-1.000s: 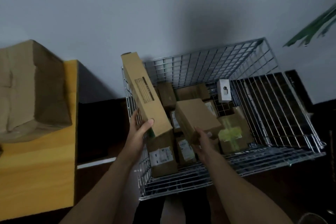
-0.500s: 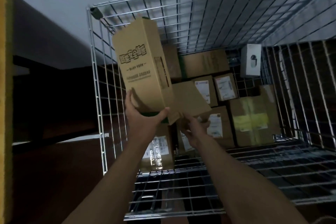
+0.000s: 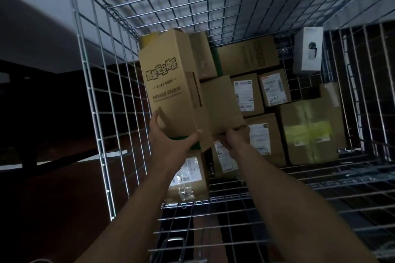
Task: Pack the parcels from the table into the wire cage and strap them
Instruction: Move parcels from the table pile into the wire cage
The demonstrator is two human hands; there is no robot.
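I look down into the wire cage [image 3: 100,113]. My left hand [image 3: 171,136] grips the near end of a tall printed cardboard box [image 3: 168,87], which stands tilted inside the cage by its left wall. My right hand [image 3: 233,141] holds the near edge of a plain brown box [image 3: 222,104] right beside it. Both boxes hang above several labelled parcels on the cage floor, among them a parcel with yellow-green tape [image 3: 310,132] at the right.
A white product box [image 3: 307,51] leans against the cage's far right wall. The cage's near wire panel [image 3: 277,209] lies folded down under my forearms. Dark floor and dark furniture lie to the left of the cage.
My view has moved closer over the cage and the table has left the frame. Both boxes have gone lower into the cage, with the same grips.
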